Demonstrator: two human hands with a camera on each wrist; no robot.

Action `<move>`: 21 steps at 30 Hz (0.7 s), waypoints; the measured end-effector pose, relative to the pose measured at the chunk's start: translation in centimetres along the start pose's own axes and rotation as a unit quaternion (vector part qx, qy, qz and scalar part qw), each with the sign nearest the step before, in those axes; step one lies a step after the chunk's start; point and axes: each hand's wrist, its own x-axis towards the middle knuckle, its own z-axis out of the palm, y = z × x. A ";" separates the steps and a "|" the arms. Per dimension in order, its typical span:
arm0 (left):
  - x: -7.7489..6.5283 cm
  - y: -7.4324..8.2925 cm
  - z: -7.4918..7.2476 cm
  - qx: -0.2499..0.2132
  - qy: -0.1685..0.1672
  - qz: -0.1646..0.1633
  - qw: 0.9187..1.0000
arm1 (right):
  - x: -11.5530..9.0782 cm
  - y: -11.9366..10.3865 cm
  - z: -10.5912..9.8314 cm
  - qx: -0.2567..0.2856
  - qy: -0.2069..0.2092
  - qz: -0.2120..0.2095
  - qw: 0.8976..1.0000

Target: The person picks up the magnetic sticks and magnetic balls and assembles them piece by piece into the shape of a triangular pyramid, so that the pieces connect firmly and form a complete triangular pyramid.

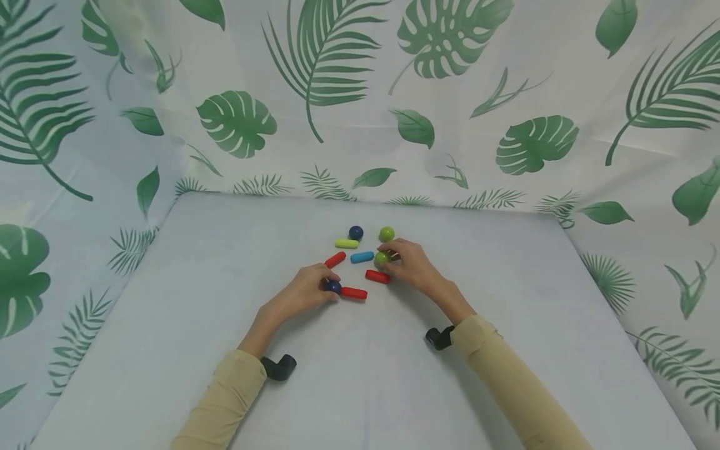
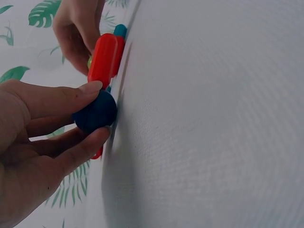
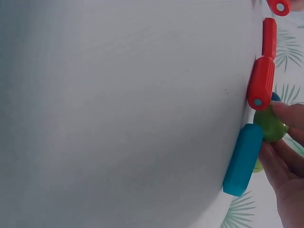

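My left hand [image 1: 306, 290] pinches a dark blue ball [image 2: 96, 112] between thumb and fingers. A red rod [image 1: 354, 293] meets this ball end-on, and another red rod [image 1: 335, 259] lies just beyond the left fingers. On the other side, my right hand [image 1: 413, 265] holds a green ball [image 3: 270, 124] with its thumb and fingers. Near that ball are a blue rod [image 3: 243, 160] and a red rod [image 1: 377, 276], whose end shows a small round inset [image 3: 258, 101] in the right wrist view.
Beyond the hands lie a yellow-green rod [image 1: 346, 244], a second dark blue ball [image 1: 356, 232] and a second green ball [image 1: 387, 234]. All rest on a white-covered table [image 1: 360, 375], with a leaf-printed cloth [image 1: 360, 144] rising behind and at both sides.
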 end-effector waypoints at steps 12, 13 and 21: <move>0.0 0.1 -0.1 0.015 0.007 0.009 1.000 | -2.1 -0.4 -1.2 0.000 0.019 -0.031 0.999; 0.0 0.1 0.0 0.016 0.008 0.010 1.000 | -2.4 -0.5 -1.3 -0.002 0.018 -0.031 0.999; -0.1 0.3 -0.1 0.014 0.002 0.010 1.000 | -4.4 -1.0 -1.5 0.002 0.012 -0.048 0.999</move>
